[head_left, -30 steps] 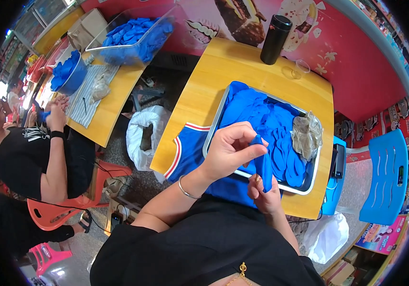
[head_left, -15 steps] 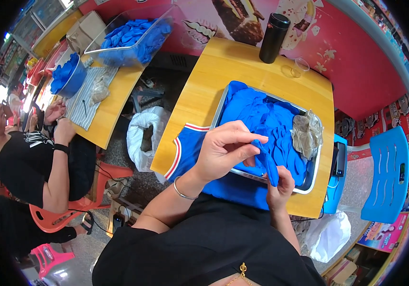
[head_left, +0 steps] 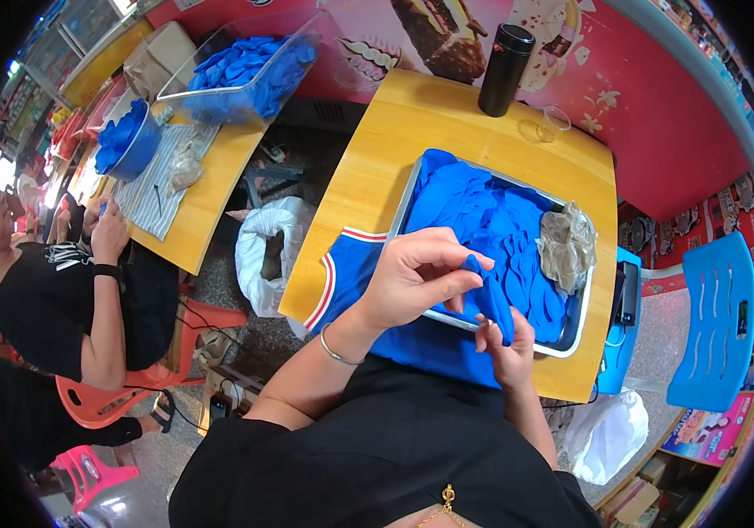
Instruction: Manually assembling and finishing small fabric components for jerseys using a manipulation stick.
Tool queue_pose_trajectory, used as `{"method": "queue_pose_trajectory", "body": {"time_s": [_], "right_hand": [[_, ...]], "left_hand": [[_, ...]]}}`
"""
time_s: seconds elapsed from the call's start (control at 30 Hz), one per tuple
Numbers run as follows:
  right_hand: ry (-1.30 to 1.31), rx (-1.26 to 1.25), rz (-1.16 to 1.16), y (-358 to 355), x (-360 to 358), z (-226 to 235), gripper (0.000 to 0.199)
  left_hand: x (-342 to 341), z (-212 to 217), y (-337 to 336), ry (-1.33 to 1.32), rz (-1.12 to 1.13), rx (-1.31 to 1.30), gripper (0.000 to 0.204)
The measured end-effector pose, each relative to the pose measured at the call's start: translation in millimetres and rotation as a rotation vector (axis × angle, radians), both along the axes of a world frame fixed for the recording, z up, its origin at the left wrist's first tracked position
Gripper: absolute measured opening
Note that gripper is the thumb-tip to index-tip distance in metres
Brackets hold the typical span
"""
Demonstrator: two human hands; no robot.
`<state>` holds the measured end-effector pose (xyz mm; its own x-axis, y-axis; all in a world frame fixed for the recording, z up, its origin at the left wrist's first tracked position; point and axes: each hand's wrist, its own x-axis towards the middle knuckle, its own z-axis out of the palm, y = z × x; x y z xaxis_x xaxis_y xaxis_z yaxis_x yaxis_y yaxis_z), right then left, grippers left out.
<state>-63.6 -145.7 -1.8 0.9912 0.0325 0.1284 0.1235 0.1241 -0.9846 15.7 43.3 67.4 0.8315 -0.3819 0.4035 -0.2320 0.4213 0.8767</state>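
Between the thumb and fingertips of my left hand point(head_left: 424, 277) is the upper end of a narrow blue fabric piece point(head_left: 495, 301); a metal bangle is on that wrist. My right hand point(head_left: 511, 349) is closed around the piece's lower end, its thumb and fingers partly hidden by the cloth. Both hands are above the near edge of a metal tray point(head_left: 581, 319) filled with similar blue pieces point(head_left: 461, 201). A crumpled translucent bag point(head_left: 568, 246) lies on the tray's right side. Below my hands, a blue garment with red and white trim point(head_left: 346, 273) spreads over the table edge.
On the wooden table point(head_left: 430, 106) stand a black flask point(head_left: 506, 72) and a clear cup point(head_left: 554, 123). To the left, another person point(head_left: 60, 304) works beside a blue-filled tub point(head_left: 126, 145) and clear bin point(head_left: 245, 84). A white bag point(head_left: 263, 255) stands between the tables.
My right hand has shifted slightly left, and its grip on the piece's lower end has changed. My left hand barely moved. The other person's hands have lifted closer together.
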Motion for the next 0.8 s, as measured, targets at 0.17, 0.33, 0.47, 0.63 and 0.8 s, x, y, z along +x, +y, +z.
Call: {"method": "queue_pose_trajectory", "body": {"time_s": [0.17, 0.33, 0.47, 0.63, 0.8], "right_hand": [[0.18, 0.286, 0.155, 4.3, -1.5, -3.0, 0.016], [-0.06, -0.009, -0.025, 3.4, 4.9, -8.1, 0.011], [-0.169, -0.128, -0.076, 2.4, 2.0, -13.9, 0.009], [-0.2, -0.095, -0.133, 5.3, -2.2, -3.6, 0.015], [-0.347, -0.245, -0.182, 7.2, -1.1, 1.3, 0.02]], "left_hand": [[-1.9, 4.1, -1.0, 0.026, -0.009, 0.017, 0.016], [-4.6, 3.5, -1.2, -0.005, 0.047, 0.022, 0.019], [-1.1, 5.3, 5.6, -0.115, 0.052, 0.038, 0.018], [-0.3, 7.6, 12.2, -0.067, -0.074, -0.031, 0.019], [2.9, 5.6, 14.5, -0.061, -0.156, -0.089, 0.021]]}}
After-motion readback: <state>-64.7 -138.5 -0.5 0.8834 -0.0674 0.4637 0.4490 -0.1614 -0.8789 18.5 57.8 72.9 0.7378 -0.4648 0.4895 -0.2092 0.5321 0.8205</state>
